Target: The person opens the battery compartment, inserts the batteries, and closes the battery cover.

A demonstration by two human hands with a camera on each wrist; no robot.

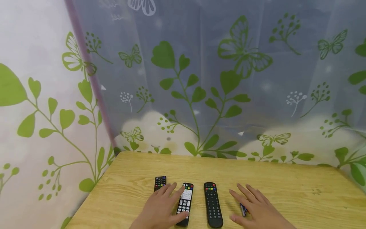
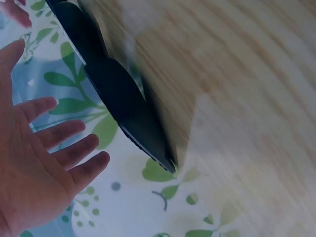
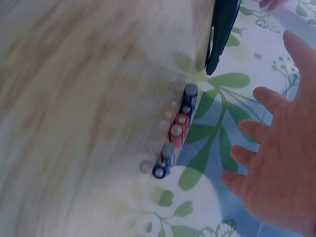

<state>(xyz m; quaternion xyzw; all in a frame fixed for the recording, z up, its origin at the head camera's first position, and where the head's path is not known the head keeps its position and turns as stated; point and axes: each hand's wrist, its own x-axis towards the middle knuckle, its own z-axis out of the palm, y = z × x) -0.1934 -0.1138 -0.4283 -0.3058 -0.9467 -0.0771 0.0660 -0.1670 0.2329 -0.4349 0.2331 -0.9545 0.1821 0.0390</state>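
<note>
Hiding part of the leftmost remote (image 1: 160,182), the left hand (image 1: 163,206) hovers.

A curtained corner, most likely in a home, fills my remote feed: a creased blue-grey curtain-like hanging (image 1: 206,73) printed with green leaves and butterflies spans the back, while a white curtain-like panel (image 1: 45,92) with matching foliage lines the left side. Against them I see a yellowish wood-grain table (image 1: 228,173). Three slim black plastic remote controls (image 1: 213,206) and several small blue, red and grey cylindrical batteries (image 3: 178,131), ordinary household goods, support my reading; I cannot see beyond the hanging.
</note>
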